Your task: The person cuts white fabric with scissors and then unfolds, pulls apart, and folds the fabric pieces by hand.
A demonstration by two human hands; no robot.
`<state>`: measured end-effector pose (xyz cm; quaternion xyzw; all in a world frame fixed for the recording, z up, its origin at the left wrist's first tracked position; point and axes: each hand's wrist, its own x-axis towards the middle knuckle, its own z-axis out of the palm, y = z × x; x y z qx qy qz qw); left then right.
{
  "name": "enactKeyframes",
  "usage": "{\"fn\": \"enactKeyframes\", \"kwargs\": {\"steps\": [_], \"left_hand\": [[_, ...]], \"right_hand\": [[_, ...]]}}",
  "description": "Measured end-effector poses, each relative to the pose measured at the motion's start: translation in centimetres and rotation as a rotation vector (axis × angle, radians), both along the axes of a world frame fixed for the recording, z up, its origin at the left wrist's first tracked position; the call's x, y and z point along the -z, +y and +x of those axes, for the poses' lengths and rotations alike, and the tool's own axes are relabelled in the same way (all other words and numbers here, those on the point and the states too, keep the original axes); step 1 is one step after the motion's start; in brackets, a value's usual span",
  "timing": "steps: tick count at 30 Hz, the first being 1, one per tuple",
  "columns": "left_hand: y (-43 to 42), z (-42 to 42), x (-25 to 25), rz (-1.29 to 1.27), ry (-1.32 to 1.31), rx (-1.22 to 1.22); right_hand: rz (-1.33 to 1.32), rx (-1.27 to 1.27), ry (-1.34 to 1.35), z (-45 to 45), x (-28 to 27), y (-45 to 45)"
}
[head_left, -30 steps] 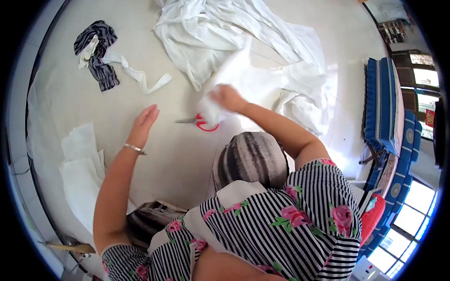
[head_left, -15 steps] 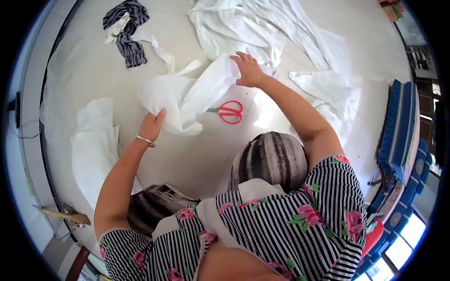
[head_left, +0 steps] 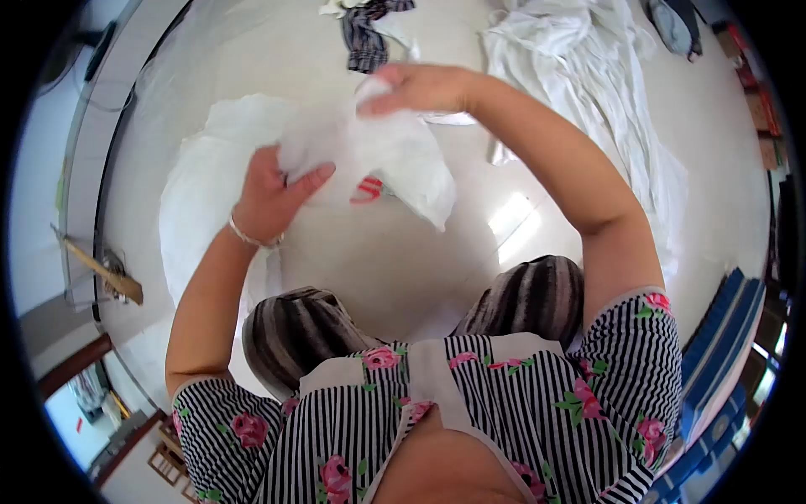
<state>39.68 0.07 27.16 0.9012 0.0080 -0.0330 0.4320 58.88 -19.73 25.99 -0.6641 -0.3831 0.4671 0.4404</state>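
A white cloth piece (head_left: pixel 407 155) is raised between my two hands and blurred by motion. My left hand (head_left: pixel 277 193) grips its left end, thumb pressed toward the fingers. My right hand (head_left: pixel 420 91) is higher and to the right, its fingers and thumb closed around a bunched part of the cloth. Below the cloth, red-handled scissors (head_left: pixel 366 191) lie on the floor, partly covered. To the left, a larger white cloth (head_left: pixel 197 193) is spread flat on the floor.
A long heap of white cloth (head_left: pixel 571 76) stretches along the floor at upper right. Dark striped fabric (head_left: pixel 363 38) lies at the top. Blue cushions (head_left: pixel 714 361) are at the right edge, and a wooden-handled tool (head_left: pixel 109 273) is at the left.
My right hand has gone from spread fingers to holding the cloth. Both hands have lifted the cloth off the floor. The view has shifted, and the scissors are now partly hidden.
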Motion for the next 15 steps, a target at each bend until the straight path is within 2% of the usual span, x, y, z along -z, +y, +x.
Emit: {"fn": "enactKeyframes", "kwargs": {"steps": [1, 2, 3, 4, 5, 6, 7, 8, 9, 12, 14, 15], "left_hand": [[-0.7, 1.0, -1.9, -0.154, -0.007, -0.045], [-0.8, 1.7, -2.6, -0.312, -0.016, -0.087], [0.0, 1.8, -2.2, -0.267, 0.036, -0.07], [0.9, 1.9, -1.1, -0.226, 0.087, -0.053], [1.9, 2.1, 0.4, -0.188, 0.138, -0.035], [3.6, 2.4, 2.6, -0.005, 0.229, -0.04], [4.3, 3.3, 3.5, -0.037, 0.022, -0.112], [4.8, 4.3, 4.1, -0.068, -0.187, -0.182], [4.9, 5.0, 4.5, -0.099, -0.396, -0.25], [4.7, 6.3, -1.2, -0.177, -0.541, -0.315], [6.4, 6.4, -2.5, -0.109, -0.507, -0.408], [7.4, 6.4, -3.1, -0.076, -0.483, -0.453]], "right_hand": [[-0.037, 0.165, -0.257, 1.4, 1.3, 0.5], [-0.016, 0.296, -0.073, 0.4, -2.8, -0.5], [0.183, 0.285, -0.001, 0.9, -3.9, -0.9], [0.253, 0.247, 0.071, 2.4, -4.2, -1.3], [0.299, 0.392, 0.022, 2.4, -5.9, -2.2], [0.167, 0.7, -0.269, 3.9, -7.2, -3.0], [0.37, 0.722, -0.028, 5.2, -8.1, -4.4], [0.578, 0.673, 0.045, 5.6, -9.8, -5.1], [0.599, 0.618, 0.073, 6.4, -10.9, -6.5], [0.271, 0.486, -0.341, 7.5, -13.1, -7.1], [0.118, 0.474, -0.553, 7.5, -13.4, -6.9], [0.167, 0.42, -0.567, 7.6, -13.0, -6.4]]}}
